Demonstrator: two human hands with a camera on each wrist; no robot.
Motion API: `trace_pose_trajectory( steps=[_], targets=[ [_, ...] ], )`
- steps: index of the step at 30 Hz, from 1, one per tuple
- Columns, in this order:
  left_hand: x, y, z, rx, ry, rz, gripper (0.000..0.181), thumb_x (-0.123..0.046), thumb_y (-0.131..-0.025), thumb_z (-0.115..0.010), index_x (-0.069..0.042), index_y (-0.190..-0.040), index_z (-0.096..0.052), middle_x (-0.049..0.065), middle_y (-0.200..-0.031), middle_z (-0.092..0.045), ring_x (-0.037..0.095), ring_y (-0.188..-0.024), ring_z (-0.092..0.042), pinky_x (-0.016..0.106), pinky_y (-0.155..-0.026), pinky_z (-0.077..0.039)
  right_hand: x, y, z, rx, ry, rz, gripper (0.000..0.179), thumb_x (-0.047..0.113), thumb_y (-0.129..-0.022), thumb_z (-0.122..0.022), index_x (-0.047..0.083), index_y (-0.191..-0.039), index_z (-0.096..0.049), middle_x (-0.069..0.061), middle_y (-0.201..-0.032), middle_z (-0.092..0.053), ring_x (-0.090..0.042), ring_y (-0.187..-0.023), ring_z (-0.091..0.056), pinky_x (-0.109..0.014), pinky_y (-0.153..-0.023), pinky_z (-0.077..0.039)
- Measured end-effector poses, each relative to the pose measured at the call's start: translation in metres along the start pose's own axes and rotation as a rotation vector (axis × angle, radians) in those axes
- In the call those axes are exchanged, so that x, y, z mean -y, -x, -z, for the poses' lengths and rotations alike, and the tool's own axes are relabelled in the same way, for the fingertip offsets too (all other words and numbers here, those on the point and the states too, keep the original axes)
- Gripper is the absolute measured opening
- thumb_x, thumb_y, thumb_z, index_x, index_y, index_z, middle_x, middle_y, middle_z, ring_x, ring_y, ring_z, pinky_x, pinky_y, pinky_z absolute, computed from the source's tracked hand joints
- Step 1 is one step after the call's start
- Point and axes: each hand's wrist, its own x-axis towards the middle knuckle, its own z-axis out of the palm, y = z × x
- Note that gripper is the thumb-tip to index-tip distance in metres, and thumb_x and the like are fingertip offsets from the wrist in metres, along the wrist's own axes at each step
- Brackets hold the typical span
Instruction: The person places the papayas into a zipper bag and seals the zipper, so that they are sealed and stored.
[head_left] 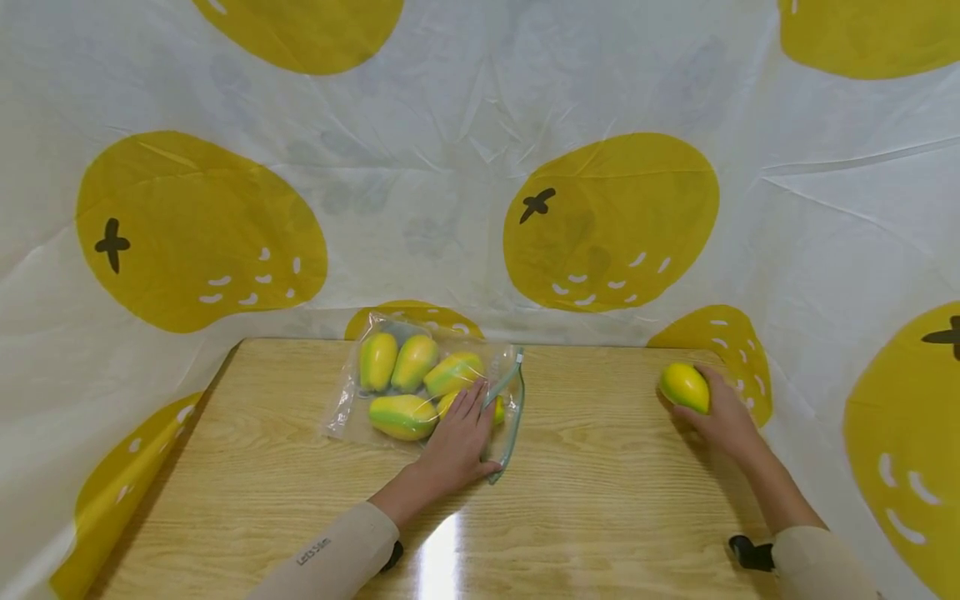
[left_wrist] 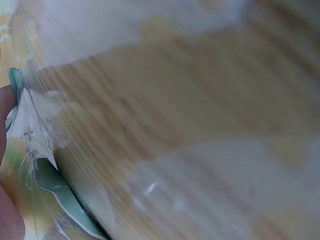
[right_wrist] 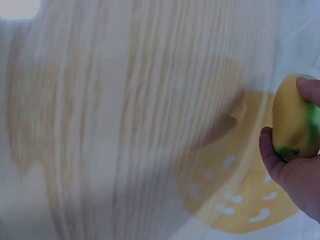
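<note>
A clear zip bag (head_left: pixel 345 412) with a green seal lies on the table left of centre, its open end facing right. Inside it are several yellow-green mangoes (head_left: pixel 402 417). My left hand (head_left: pixel 457 437) rests on the bag near that end, fingers extended over the plastic and one mango, thumb by the lower end of the seal (head_left: pixel 514 433). The left wrist view shows the crumpled green-edged mouth (left_wrist: pixel 60 190) beside the hand. Over at the table's right, my right hand (head_left: pixel 723 417) grips a single mango (right_wrist: pixel 292 117), thumb and fingers on opposite sides of it.
The wood-grain table (head_left: pixel 592 467) ends at the back against a white cloth (head_left: pixel 420 200) printed with large yellow fruit, which also hangs on both sides. Dark straps (head_left: pixel 750 553) show at the wrists. Light glares on the table's front.
</note>
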Motion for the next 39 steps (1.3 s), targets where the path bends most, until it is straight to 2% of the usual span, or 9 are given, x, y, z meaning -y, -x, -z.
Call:
trace_pose_trajectory(
  steps=[10, 16, 23, 29, 34, 39],
  targets=[
    [0.000, 0.001, 0.000, -0.009, 0.022, -0.007, 0.110, -0.065, -0.078, -0.081, 0.004, -0.153, -0.040, 0.029, -0.167, -0.022, 0.037, -0.160, -0.013, 0.049, -0.129, -0.020, 0.040, -0.002, -0.009, 0.051, -0.039, 0.082, 0.083, 0.015, -0.092, -0.077, -0.007, -0.155, -0.028, -0.037, -0.141, -0.046, -0.049, -0.117, -0.050, -0.063, -0.089, -0.042],
    [-0.001, 0.000, 0.002, 0.000, 0.007, -0.004, 0.110, -0.066, -0.078, -0.081, 0.004, -0.153, -0.040, 0.029, -0.167, -0.022, 0.037, -0.160, -0.013, 0.049, -0.129, -0.021, 0.071, -0.002, -0.016, 0.137, -0.056, 0.100, 0.084, 0.017, -0.094, -0.076, -0.005, -0.158, -0.025, -0.034, -0.147, -0.043, -0.045, -0.120, -0.051, -0.062, -0.094, -0.044],
    [0.000, 0.000, 0.002, 0.010, 0.005, 0.000, 0.110, -0.066, -0.078, -0.080, 0.003, -0.154, -0.039, 0.029, -0.168, -0.021, 0.037, -0.160, -0.012, 0.049, -0.129, -0.020, 0.102, -0.008, -0.030, 0.219, -0.081, 0.112, 0.081, 0.017, -0.094, -0.076, -0.008, -0.153, -0.026, -0.033, -0.143, -0.048, -0.044, -0.119, -0.056, -0.060, -0.096, -0.047],
    [0.000, 0.000, 0.001, 0.005, 0.002, -0.001, 0.110, -0.066, -0.078, -0.080, 0.004, -0.153, -0.040, 0.029, -0.167, -0.021, 0.037, -0.160, -0.013, 0.049, -0.129, -0.020, 0.120, -0.014, -0.043, 0.273, -0.107, 0.132, 0.081, 0.014, -0.093, -0.077, -0.005, -0.153, -0.026, -0.032, -0.146, -0.047, -0.043, -0.122, -0.057, -0.059, -0.098, -0.049],
    [0.000, -0.001, 0.001, 0.011, 0.013, 0.002, 0.110, -0.065, -0.079, -0.080, 0.004, -0.154, -0.039, 0.029, -0.168, -0.020, 0.037, -0.160, -0.012, 0.049, -0.129, -0.020, 0.134, -0.018, -0.054, 0.318, -0.109, 0.162, 0.080, 0.015, -0.092, -0.078, -0.004, -0.152, -0.029, -0.031, -0.143, -0.051, -0.038, -0.117, -0.060, -0.055, -0.096, -0.051],
    [0.001, -0.001, 0.001, 0.022, 0.006, 0.001, 0.112, -0.066, -0.079, -0.080, 0.004, -0.155, -0.038, 0.028, -0.168, -0.020, 0.037, -0.160, -0.012, 0.048, -0.130, -0.019, 0.147, -0.024, -0.063, 0.340, -0.112, 0.249, 0.075, 0.013, -0.090, -0.081, -0.006, -0.148, -0.037, -0.028, -0.143, -0.049, -0.039, -0.122, -0.056, -0.058, -0.101, -0.048]
  ],
)
